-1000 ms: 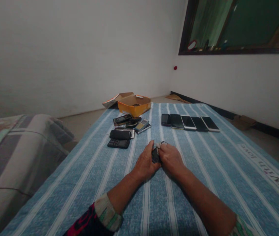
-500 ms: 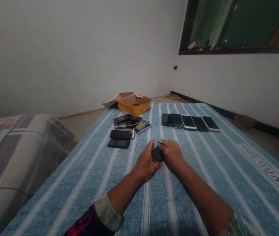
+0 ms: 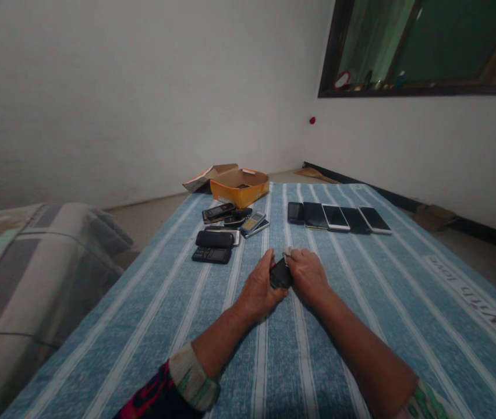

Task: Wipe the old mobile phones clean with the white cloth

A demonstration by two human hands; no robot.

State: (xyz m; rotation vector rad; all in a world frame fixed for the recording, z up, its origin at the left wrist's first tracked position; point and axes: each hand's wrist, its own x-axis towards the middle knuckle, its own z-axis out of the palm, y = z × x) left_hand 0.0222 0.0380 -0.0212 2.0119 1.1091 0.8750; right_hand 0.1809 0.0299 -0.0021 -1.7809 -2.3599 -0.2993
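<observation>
A small black mobile phone (image 3: pixel 280 274) lies under both my hands on the blue striped cloth (image 3: pixel 318 361). My left hand (image 3: pixel 259 285) curls around its left side and holds it. My right hand (image 3: pixel 307 276) presses against its upper right side, with a scrap of white cloth (image 3: pixel 287 252) pinched in the fingertips. Much of the phone is hidden by my fingers. Farther off, a loose group of keypad phones and other handsets (image 3: pixel 226 230) lies left of centre, and a row of smartphones (image 3: pixel 339 218) lies right of centre.
An orange cardboard box (image 3: pixel 239 191) with its flap open stands at the cloth's far edge. To the left lies a bundle of grey striped bedding (image 3: pixel 42 285). White walls rise behind, with a dark-framed mirror or window (image 3: pixel 422 46) at upper right.
My right hand has shifted slightly, with the white cloth now at the phone's top edge. The phone has turned a little and sits more exposed between my hands.
</observation>
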